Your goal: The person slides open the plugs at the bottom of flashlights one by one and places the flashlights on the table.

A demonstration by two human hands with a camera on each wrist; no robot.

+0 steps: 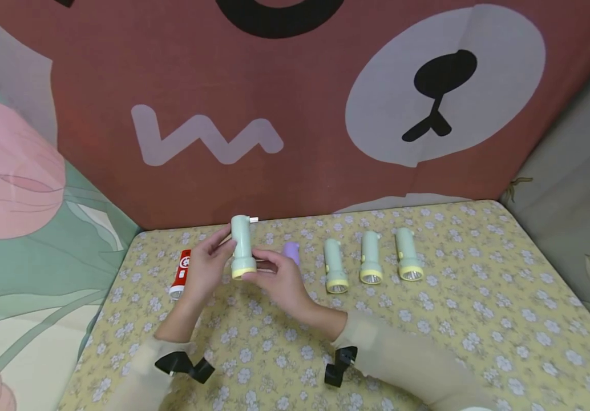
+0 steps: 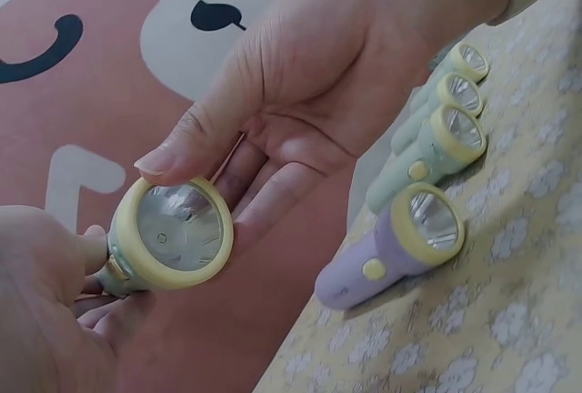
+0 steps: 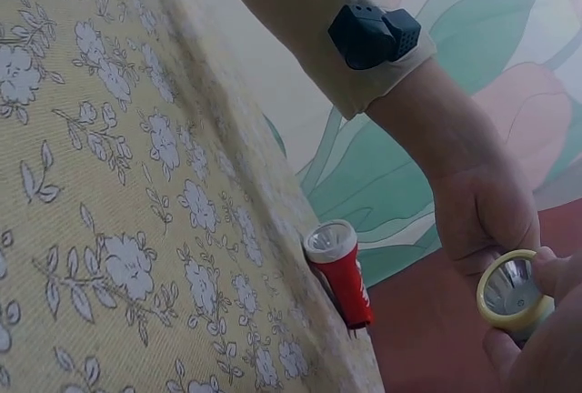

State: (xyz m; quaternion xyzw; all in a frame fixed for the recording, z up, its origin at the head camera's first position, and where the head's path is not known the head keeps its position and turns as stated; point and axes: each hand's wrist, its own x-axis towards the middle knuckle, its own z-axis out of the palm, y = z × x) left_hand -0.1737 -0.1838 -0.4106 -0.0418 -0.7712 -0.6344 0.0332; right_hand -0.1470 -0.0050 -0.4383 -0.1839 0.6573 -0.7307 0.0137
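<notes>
A pale green flashlight (image 1: 242, 240) with a yellow rim is held above the table, upright, its lens end down. Plug prongs (image 1: 254, 220) stick out sideways near its top. My left hand (image 1: 206, 265) grips the body from the left. From the right, my right hand (image 1: 282, 279) pinches the head by the yellow rim, as the left wrist view also shows, with the lens (image 2: 182, 229) facing that camera. Behind my right hand lies a purple flashlight (image 1: 291, 250), partly hidden. A red flashlight (image 1: 182, 268) with a white head lies beside my left hand, partly covered by it.
Three more pale green flashlights lie in a row to the right: one nearest my hand (image 1: 333, 265), a middle one (image 1: 370, 254) and a far one (image 1: 407, 251). A flowered cloth (image 1: 459, 331) covers the table. A printed bear curtain (image 1: 315, 142) hangs behind its back edge.
</notes>
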